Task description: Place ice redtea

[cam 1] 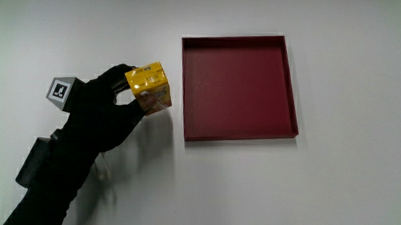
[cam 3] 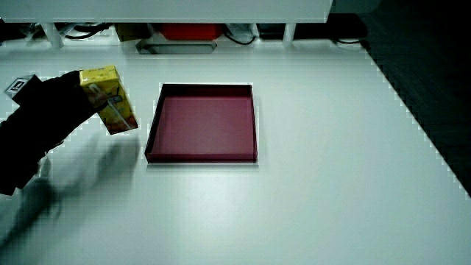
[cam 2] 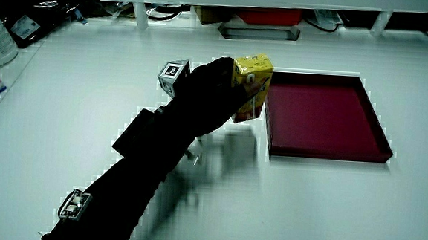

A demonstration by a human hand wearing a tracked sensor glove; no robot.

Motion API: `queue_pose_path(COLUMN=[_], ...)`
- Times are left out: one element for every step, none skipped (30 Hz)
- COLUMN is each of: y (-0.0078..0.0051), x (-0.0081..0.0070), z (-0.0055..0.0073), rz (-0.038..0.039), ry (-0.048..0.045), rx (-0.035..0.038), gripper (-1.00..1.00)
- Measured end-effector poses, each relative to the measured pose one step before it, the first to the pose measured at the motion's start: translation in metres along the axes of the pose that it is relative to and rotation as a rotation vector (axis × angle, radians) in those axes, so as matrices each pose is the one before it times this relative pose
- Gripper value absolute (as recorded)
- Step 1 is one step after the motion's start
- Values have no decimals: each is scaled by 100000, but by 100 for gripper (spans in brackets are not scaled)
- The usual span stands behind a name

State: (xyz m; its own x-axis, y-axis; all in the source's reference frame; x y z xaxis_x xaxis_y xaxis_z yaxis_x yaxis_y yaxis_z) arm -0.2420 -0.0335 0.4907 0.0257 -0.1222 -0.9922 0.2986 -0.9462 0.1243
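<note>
Main view, item one: my black-gloved hand (cam 1: pixel 100 116), fingers clamped on the yellow ice red tea carton (cam 1: pixel 148 88), held above the white table (cam 1: pixel 331 190). Item two: shallow dark-red square tray (cam 1: pixel 292 82), empty, at three o'clock from the carton, just beside it; I judge a short carry.

Hand (cam 1: pixel 103 112) holds carton (cam 1: pixel 148 88) above table (cam 1: pixel 251 188), just beside tray (cam 1: pixel 239 87), not over it.

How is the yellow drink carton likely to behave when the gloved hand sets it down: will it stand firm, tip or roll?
The carton has flat faces, so it probably will not roll. It looks taller than wide in a side view and is held tilted, so it may tip unless set flat. The hand holds it up in a fingertip grip, suggesting it is fairly light.
</note>
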Motion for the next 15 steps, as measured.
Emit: queue_pose_path(y=[-63, -84, -122, -95, -92, -89, -107, -67, -118, -73, -62, -65, -38, -38, -89], x=[-254, -101, -329, -252, -275, -193, -170, -457, -347, -210, -344, -346, -451, -344, -191], z=[128, 40, 189, 123, 165, 110, 71, 210, 92, -22, 37, 19, 102, 78, -20], rz=[-565, 403, 1112, -321, 963, -129, 736, 210, 439, 452, 413, 730, 277, 425, 1396], ry=[-80, -509, 323, -374, 261, -443, -613, 355, -299, -894, -454, -1413, -1299, 122, -1600], rx=[-263, -172, 713, 467, -48, -24, 223, -370, 663, -460, 132, -41, -59, -602, -89], gripper=[0, 0, 0, 0, 0, 0, 0, 0, 0, 0, 0, 0, 0, 0, 0])
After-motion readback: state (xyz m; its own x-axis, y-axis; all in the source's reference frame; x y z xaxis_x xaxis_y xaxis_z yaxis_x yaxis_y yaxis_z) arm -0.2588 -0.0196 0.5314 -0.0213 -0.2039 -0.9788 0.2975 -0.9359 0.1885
